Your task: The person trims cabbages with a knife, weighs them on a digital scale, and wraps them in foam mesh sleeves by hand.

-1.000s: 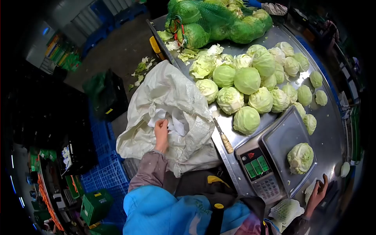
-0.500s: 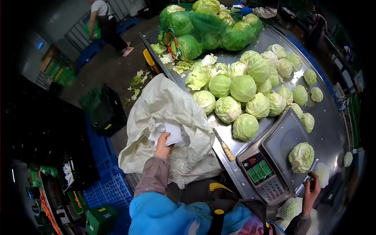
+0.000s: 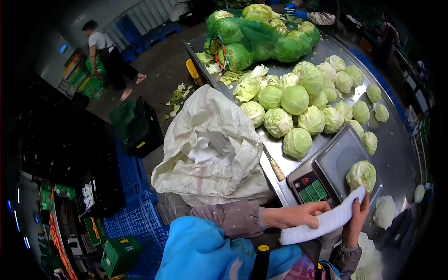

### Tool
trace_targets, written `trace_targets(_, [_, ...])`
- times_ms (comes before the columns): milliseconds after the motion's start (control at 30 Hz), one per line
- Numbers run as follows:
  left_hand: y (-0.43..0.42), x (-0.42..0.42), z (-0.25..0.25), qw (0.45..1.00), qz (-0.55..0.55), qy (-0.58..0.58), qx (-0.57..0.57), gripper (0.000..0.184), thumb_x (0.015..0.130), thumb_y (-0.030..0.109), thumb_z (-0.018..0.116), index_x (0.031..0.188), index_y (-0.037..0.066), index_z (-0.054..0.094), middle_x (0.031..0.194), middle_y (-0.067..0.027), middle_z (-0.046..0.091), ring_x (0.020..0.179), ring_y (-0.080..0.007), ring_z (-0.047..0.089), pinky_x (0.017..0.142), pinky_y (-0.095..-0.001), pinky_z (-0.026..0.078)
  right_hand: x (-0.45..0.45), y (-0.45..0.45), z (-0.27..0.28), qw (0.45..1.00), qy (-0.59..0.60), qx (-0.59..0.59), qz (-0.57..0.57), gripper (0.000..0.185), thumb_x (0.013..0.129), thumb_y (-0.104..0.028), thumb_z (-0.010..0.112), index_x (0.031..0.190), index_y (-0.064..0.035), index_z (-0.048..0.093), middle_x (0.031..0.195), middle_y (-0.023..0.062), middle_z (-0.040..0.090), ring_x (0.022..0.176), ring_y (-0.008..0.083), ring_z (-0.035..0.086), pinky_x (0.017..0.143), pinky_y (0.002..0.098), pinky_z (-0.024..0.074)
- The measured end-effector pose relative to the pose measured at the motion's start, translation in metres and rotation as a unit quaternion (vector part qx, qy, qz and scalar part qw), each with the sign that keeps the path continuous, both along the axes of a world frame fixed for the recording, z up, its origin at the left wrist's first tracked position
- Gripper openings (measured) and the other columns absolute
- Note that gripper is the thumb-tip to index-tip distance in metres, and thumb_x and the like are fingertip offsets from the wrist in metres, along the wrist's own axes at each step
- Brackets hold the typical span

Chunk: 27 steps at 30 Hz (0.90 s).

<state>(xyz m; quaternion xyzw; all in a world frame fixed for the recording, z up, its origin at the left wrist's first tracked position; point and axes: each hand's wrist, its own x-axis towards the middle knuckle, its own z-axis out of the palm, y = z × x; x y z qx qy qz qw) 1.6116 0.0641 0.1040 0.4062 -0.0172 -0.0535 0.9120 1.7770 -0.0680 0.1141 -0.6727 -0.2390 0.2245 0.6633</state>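
Our left hand (image 3: 301,216) has its thumb and fingers folded over a white net (image 3: 333,218), a little short of its lower end, and our right hand (image 3: 357,212) grasps the upper end. So the net hangs slantwise across the near side of the scale (image 3: 343,156), well supported between the two grips. We probably hold it at two spots because it looks soft and would sag from one. Whether any right fingers sit inside its end, we cannot tell.

One cabbage (image 3: 361,173) rests on the scale's pan, toward the right; the net's upper end overlaps it in view, but contact is unclear. That spot seems handy for our right hand and keeps this head apart from the pile (image 3: 296,100) beyond the scale.

Left of the scale stands a sack (image 3: 212,179), its mouth gaping toward us with white pieces (image 3: 204,151) inside, presumably folded open for easy reach. Between sack and scale lies a knife (image 3: 277,171), handle toward us, likely so we can take it up easily. Right of the scale are more nets (image 3: 384,212), within our right arm's reach, it seems.
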Motion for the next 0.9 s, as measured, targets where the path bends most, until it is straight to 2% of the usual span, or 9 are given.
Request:
trace_targets(133, [-0.012, 0.018, 0.002, 0.925, -0.153, -0.075, -0.340, 0.042, 0.086, 0.021, 0.051, 0.120, 0.004, 0.035, 0.092, -0.0083, 0.052, 0.094, -0.0158, 0.053, 0.079, -0.0317, 0.049, 0.005, -0.045, -0.003, 0.939, 0.337, 0.051, -0.050, 0.032, 0.089, -0.021, 0.047, 0.116, -0.0042, 0.046, 0.092, 0.0047, 0.057, 0.066, 0.0070, 0.053, 0.056, 0.0192, 0.0458])
trace_targets(167, [-0.019, 0.025, -0.011, 0.955, -0.073, -0.031, -0.286, 0.044, 0.087, 0.020, 0.050, 0.124, 0.004, 0.033, 0.098, -0.0088, 0.051, 0.096, -0.0157, 0.053, 0.080, -0.0305, 0.048, -0.005, -0.053, 0.007, 0.942, 0.336, 0.012, -0.006, 0.032, 0.088, -0.028, 0.049, 0.111, -0.0069, 0.048, 0.088, 0.0020, 0.056, 0.060, 0.0055, 0.050, 0.049, 0.0183, 0.0439])
trace_targets(200, [-0.031, 0.035, -0.019, 0.973, 0.000, 0.011, -0.229, 0.046, 0.088, 0.018, 0.049, 0.128, 0.004, 0.030, 0.103, -0.0092, 0.050, 0.098, -0.0157, 0.052, 0.082, -0.0292, 0.047, -0.017, -0.068, -0.008, 0.984, 0.161, -0.074, -0.010, 0.036, 0.086, -0.032, 0.051, 0.112, -0.0075, 0.047, 0.091, 0.0029, 0.056, 0.064, 0.0067, 0.053, 0.050, 0.0196, 0.0447])
trace_targets(233, [-0.043, 0.040, -0.027, 0.993, 0.011, 0.040, -0.110, 0.049, 0.088, 0.014, 0.049, 0.131, 0.004, 0.026, 0.110, -0.0093, 0.048, 0.100, -0.0149, 0.051, 0.085, -0.0281, 0.044, -0.012, -0.075, -0.014, 0.913, 0.407, 0.000, -0.011, 0.040, 0.085, -0.028, 0.052, 0.119, -0.0073, 0.043, 0.100, 0.0069, 0.056, 0.075, 0.0085, 0.055, 0.057, 0.0210, 0.0467])
trace_targets(367, [-0.088, 0.052, -0.055, 0.997, 0.012, 0.034, 0.064, 0.056, 0.085, 0.003, 0.050, 0.134, 0.003, 0.023, 0.120, -0.0079, 0.043, 0.109, -0.0143, 0.046, 0.090, -0.0269, 0.040, -0.041, -0.085, -0.040, 0.974, 0.213, -0.076, -0.015, 0.020, 0.086, -0.012, 0.051, 0.104, -0.0058, 0.050, 0.086, 0.0027, 0.057, 0.073, 0.0115, 0.056, 0.061, 0.0237, 0.0467])
trace_targets(467, [-0.095, 0.051, -0.059, 0.986, 0.013, 0.048, 0.156, 0.054, 0.083, 0.004, 0.055, 0.131, 0.002, 0.030, 0.117, -0.0066, 0.042, 0.110, -0.0155, 0.044, 0.087, -0.0270, 0.043, -0.049, -0.086, -0.045, 0.946, -0.264, -0.171, -0.079, 0.011, 0.078, -0.010, 0.060, 0.086, -0.0018, 0.061, 0.076, 0.0088, 0.061, 0.064, 0.0139, 0.059, 0.055, 0.0257, 0.0473])
trace_targets(700, [-0.099, 0.055, -0.057, 0.963, 0.055, 0.058, 0.256, 0.045, 0.078, 0.005, 0.063, 0.119, 0.001, 0.047, 0.103, -0.0034, 0.048, 0.091, -0.0099, 0.051, 0.073, -0.0219, 0.046, -0.051, -0.102, -0.030, 0.883, -0.370, -0.286, -0.043, 0.015, 0.075, -0.013, 0.064, 0.084, -0.0004, 0.062, 0.074, 0.0097, 0.062, 0.064, 0.0134, 0.060, 0.058, 0.0241, 0.0459])
trace_targets(767, [-0.100, 0.056, -0.060, 0.978, 0.064, 0.062, 0.187, 0.034, 0.078, 0.005, 0.064, 0.109, 0.000, 0.053, 0.090, 0.0000, 0.053, 0.080, -0.0060, 0.051, 0.070, -0.0189, 0.044, -0.049, -0.107, -0.042, 0.957, -0.101, -0.257, -0.084, 0.016, 0.078, -0.013, 0.063, 0.087, -0.0015, 0.059, 0.072, 0.0065, 0.060, 0.063, 0.0096, 0.057, 0.056, 0.0223, 0.0447])
trace_targets(900, [-0.097, 0.057, -0.062, 0.987, 0.065, 0.094, 0.112, 0.024, 0.078, 0.003, 0.063, 0.101, 0.001, 0.054, 0.082, 0.0027, 0.055, 0.073, -0.0036, 0.050, 0.069, -0.0166, 0.042, -0.045, -0.104, -0.045, 0.982, 0.081, -0.127, -0.114, 0.018, 0.081, -0.014, 0.062, 0.092, -0.0018, 0.053, 0.071, 0.0032, 0.057, 0.062, 0.0070, 0.053, 0.054, 0.0213, 0.0429])
